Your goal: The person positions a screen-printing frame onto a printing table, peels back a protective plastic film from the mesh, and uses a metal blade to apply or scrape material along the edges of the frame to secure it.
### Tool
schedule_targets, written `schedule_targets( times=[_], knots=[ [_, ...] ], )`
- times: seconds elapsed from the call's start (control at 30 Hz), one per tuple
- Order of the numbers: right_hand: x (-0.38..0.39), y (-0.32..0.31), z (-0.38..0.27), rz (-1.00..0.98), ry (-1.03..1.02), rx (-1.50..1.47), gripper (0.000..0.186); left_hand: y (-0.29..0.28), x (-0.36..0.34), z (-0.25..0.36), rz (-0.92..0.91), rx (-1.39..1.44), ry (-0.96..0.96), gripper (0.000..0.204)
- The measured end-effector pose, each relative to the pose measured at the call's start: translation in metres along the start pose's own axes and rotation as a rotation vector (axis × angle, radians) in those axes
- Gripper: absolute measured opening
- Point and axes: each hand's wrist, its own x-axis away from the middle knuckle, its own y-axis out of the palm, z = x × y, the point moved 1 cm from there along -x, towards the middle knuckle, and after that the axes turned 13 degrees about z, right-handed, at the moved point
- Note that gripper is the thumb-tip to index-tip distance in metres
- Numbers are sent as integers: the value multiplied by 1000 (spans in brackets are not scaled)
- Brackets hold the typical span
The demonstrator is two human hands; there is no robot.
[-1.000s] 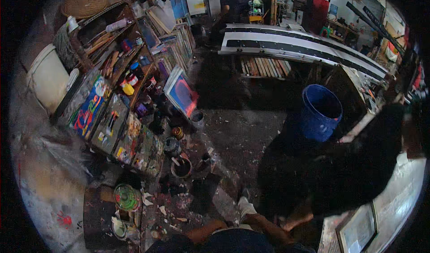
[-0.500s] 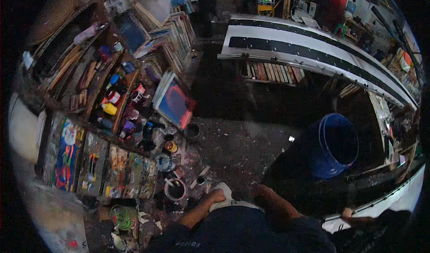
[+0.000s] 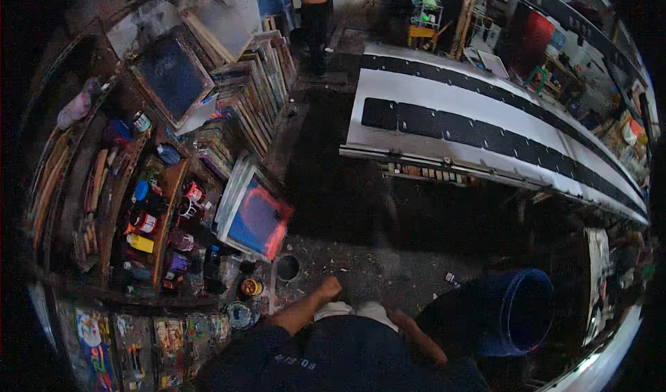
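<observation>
My left hand (image 3: 329,289) hangs in front of my body with its fingers curled in, and nothing shows in it. It is nearest to a dark bucket (image 3: 287,268) on the floor and a framed screen (image 3: 258,218) with blue and red on its mesh. My right hand (image 3: 398,317) is low beside my light-coloured shorts (image 3: 374,313), its fingers dim and partly hidden. Right of it stands a large blue barrel (image 3: 513,312). Neither hand touches any of these things.
A long white table (image 3: 416,80) with rows of black panels lies ahead on the right. Shelves (image 3: 166,218) of paint containers stand left, with stacked frames (image 3: 250,100) behind. Another person (image 3: 316,17) stands at the far end. A yellow can (image 3: 251,287) is on the floor.
The view has shifted forward, so the long table and barrel sit lower in it. My left hand has swung up and forward, off my shorts. The person at the right edge is out of view.
</observation>
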Motion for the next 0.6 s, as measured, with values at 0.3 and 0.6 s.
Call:
schedule_targets(
  times=[0.3,0.6],
  knots=[
    [-205,-29,-204,-9,-123,-86,42,-174,-163,-9,140,-173,-320,28],
    [-391,-104,-576,-101,-653,234,51,-301,-279,29,-172,-408,-429,27]
  ],
)
